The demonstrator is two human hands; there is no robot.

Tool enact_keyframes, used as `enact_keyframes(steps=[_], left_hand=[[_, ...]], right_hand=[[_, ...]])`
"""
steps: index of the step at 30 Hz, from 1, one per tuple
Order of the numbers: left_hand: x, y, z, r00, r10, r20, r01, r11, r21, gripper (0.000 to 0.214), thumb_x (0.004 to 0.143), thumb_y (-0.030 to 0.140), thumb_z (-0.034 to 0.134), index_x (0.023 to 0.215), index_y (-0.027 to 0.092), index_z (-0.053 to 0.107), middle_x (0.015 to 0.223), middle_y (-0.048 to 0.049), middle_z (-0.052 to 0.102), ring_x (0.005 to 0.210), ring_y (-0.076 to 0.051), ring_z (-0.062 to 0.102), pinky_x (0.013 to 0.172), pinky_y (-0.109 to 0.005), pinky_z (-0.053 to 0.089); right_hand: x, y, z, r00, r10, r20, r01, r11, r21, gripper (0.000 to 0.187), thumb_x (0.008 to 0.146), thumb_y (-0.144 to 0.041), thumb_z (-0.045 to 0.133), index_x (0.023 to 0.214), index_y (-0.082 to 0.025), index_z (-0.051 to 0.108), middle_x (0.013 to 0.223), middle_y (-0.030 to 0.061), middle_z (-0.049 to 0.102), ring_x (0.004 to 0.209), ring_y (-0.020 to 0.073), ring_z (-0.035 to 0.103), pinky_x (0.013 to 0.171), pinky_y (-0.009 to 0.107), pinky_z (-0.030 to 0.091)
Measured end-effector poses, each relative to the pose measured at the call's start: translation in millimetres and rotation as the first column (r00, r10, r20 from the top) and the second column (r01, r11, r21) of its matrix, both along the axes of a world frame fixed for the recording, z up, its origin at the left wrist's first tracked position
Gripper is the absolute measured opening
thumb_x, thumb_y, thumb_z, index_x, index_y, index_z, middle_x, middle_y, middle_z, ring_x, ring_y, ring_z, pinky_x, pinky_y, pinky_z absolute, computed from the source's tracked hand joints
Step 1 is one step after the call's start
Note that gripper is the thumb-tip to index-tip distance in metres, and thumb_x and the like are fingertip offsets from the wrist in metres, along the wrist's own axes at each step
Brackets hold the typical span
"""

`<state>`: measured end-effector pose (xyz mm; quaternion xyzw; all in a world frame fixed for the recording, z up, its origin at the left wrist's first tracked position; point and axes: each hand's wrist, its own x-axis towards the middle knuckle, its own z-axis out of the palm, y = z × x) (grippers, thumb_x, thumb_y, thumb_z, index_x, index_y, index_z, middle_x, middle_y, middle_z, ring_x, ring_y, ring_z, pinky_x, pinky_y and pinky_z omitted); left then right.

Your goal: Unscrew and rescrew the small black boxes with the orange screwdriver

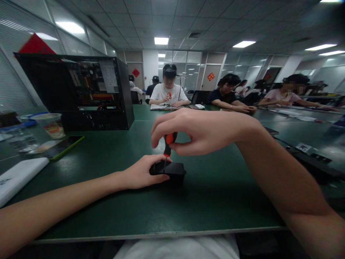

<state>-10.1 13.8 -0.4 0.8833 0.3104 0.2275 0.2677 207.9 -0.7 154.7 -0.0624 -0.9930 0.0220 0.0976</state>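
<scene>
A small black device (pixel 172 172) lies on the green table (pixel 210 201) in front of me. My left hand (pixel 141 172) rests on the table and is closed on the device's left side, holding it in place. My right hand (pixel 198 131) hovers above it, fingers pinched round the red-and-black handle of a small screwdriver (pixel 168 142). The screwdriver stands upright with its thin shaft pointing down onto the top of the device.
An open black computer case (pixel 78 91) stands at the back left. A cup (pixel 51 124), a green-edged phone (pixel 60 145) and a white pad (pixel 18 176) lie at the left. Several people sit across the table. Dark cables and parts (pixel 309 154) lie at the right.
</scene>
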Motion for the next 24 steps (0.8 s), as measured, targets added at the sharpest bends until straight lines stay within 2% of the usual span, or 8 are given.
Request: enact_keyframes(steps=[4,8,10,13,15,17,21,24], left_hand=[[0,0,0.6,1.0,-0.004,-0.016,0.004,1.0,0.008,0.043,0.088,0.042,0.071,0.123,0.018,0.063,0.117,-0.0061,0.071,0.106,-0.024,0.066,0.094,-0.033,0.049],[-1,1,-1.0,1.0,-0.012,-0.019,0.012,1.0,-0.001,0.043,0.089,0.044,0.07,0.122,0.018,0.063,0.113,-0.0055,0.072,0.103,-0.023,0.067,0.091,-0.033,0.05],[-1,2,-1.3,1.0,-0.02,-0.021,0.02,1.0,0.003,0.042,0.089,0.043,0.07,0.122,0.018,0.063,0.112,-0.0051,0.072,0.101,-0.023,0.067,0.091,-0.032,0.05],[0,1,-0.1,1.0,-0.026,-0.012,0.026,0.999,0.024,0.042,0.09,0.043,0.068,0.123,0.017,0.063,0.112,-0.0053,0.072,0.102,-0.023,0.066,0.091,-0.032,0.05],[0,-1,1.2,1.0,-0.015,-0.01,0.016,0.999,0.037,0.043,0.09,0.044,0.067,0.123,0.017,0.063,0.113,-0.0064,0.071,0.102,-0.024,0.066,0.091,-0.032,0.05],[0,-2,2.0,1.0,-0.004,-0.009,0.004,0.999,0.042,0.044,0.09,0.046,0.066,0.123,0.016,0.064,0.113,-0.0071,0.071,0.101,-0.024,0.066,0.091,-0.033,0.05],[0,-3,2.2,1.0,-0.002,0.013,0.002,0.999,0.042,0.04,0.093,0.048,0.062,0.117,0.017,0.067,0.111,-0.0065,0.072,0.1,-0.024,0.066,0.089,-0.032,0.051],[-1,-3,1.7,0.999,-0.028,0.025,0.026,0.997,0.074,0.038,0.093,0.045,0.062,0.117,0.017,0.066,0.111,-0.0069,0.072,0.1,-0.023,0.066,0.089,-0.031,0.051]], right_hand=[[-2,-5,-1.7,0.998,-0.062,-0.006,0.062,0.994,0.091,0.015,0.096,-0.018,0.055,0.1,-0.012,0.069,0.094,0.0055,0.067,0.08,0.0109,0.056,0.073,0.025,0.04],[-1,-11,-1.5,0.999,-0.031,0.013,0.031,0.999,0.044,0.02,0.094,-0.009,0.053,0.106,-0.015,0.068,0.111,0.0079,0.066,0.089,0.0116,0.058,0.076,0.024,0.041],[1,-15,-0.6,0.999,-0.02,0.032,0.019,1.0,0.019,0.021,0.093,-0.011,0.055,0.11,-0.016,0.068,0.118,0.009,0.064,0.095,0.0128,0.058,0.079,0.024,0.042],[2,-19,0.1,0.996,-0.076,0.05,0.074,0.996,0.048,0.017,0.098,-0.021,0.054,0.105,-0.014,0.068,0.104,0.0073,0.066,0.087,0.0126,0.058,0.075,0.026,0.041],[1,-20,-0.2,0.991,-0.126,0.05,0.121,0.988,0.092,0.02,0.1,-0.021,0.05,0.099,-0.013,0.068,0.093,0.0058,0.066,0.08,0.0122,0.055,0.072,0.026,0.039],[0,-20,-0.5,0.992,-0.118,0.037,0.113,0.988,0.103,0.02,0.099,-0.015,0.049,0.099,-0.014,0.069,0.098,0.0064,0.066,0.083,0.0124,0.055,0.072,0.027,0.039],[3,-21,0.3,0.998,-0.027,0.059,0.026,0.999,0.025,0.023,0.094,-0.01,0.054,0.112,-0.017,0.068,0.124,0.0088,0.062,0.1,0.0133,0.058,0.079,0.025,0.042],[5,-21,0.6,0.993,-0.106,0.058,0.102,0.993,0.067,0.018,0.098,-0.022,0.056,0.108,-0.015,0.069,0.111,0.0081,0.066,0.09,0.0125,0.058,0.074,0.025,0.04]])
